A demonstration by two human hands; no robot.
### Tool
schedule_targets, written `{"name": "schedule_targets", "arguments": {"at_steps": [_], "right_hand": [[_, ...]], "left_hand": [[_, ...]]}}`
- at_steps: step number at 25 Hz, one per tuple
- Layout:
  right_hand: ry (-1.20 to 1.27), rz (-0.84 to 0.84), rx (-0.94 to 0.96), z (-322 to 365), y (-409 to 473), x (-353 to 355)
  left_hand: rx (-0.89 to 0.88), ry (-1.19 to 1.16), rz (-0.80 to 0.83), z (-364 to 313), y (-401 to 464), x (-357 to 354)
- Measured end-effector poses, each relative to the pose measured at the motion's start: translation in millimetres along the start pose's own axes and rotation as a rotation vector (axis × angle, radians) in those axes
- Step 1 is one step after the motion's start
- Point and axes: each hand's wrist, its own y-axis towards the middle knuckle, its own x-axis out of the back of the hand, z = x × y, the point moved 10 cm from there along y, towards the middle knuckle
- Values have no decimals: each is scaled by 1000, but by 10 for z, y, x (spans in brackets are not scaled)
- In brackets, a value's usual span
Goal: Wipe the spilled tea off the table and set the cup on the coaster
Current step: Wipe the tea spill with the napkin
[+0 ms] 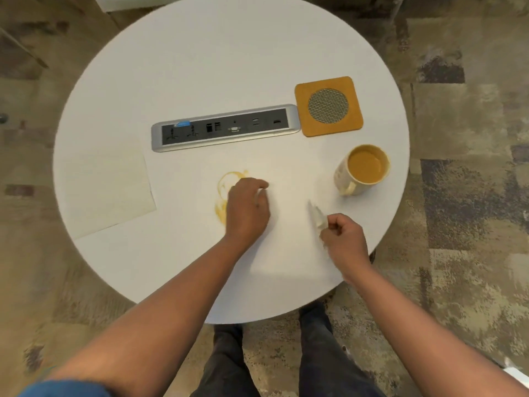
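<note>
On round white table, near edge: sheet of white tissue, spread flat between both hands and hard to tell from the tabletop. Left hand, fingers curled, pinches the tissue's left margin; right hand, fingers curled, grips its right corner, which stands up in a crumpled peak. Spilled tea: ochre ring and smear, just left of the left hand and partly hidden beneath it; the tissue lies to its right, whether touching it cannot be told. Cup: cream mug, upright, filled with milky tea, handle toward the viewer, standing on bare table beyond the right hand and apart from it. Coaster: orange square with grey mesh disc, beyond the cup, unoccupied. Socket panel: silver-framed, set into table centre, its right end just beside the coaster. Second tissue sheet: flat at left edge. Carpet: mottled brown and grey. Person's dark trousers visible below the table rim.
</note>
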Motion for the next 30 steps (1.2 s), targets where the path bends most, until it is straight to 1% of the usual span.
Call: {"name": "schedule_targets", "arguments": {"at_steps": [3,6,8,12,14,16,19,21,22,23,25,27,30], "right_hand": [[-217,59,168,427,100,-401],[-379,61,297,790,286,-737],[-464,48,360,981,431,-938],[-611,-32,512,1372,658,-1156],[-693,-66,594,1512,750,-1233],[-775,-66,642,1565,836,-1338],[-881,4,667,1491,897,-1564],[-885,46,640,1507,888,-1691],[-898,79,675,1524,864,-1769],[-980,108,767,1554,785,-1891],[-1079,177,866,1518,693,-2063],[-1097,241,882,1506,631,-2229],[-1205,380,973,1428,424,-2529]], "left_hand": [[-4,272,-140,609,15,588],[9,430,-167,1107,-26,946],[-26,487,-166,1311,-92,1030],[-158,536,-162,1429,-149,965],[-185,542,-172,1422,-144,960],[-194,546,-172,1422,-132,956],[-149,545,-142,1464,-125,931],[-129,545,-134,1478,-110,927],[-123,545,-130,1481,-102,927],[-119,547,-128,1482,-98,929],[-116,557,-123,1480,-99,926],[-106,561,-111,1491,-90,923],[-91,558,-105,1513,-90,917]]}}
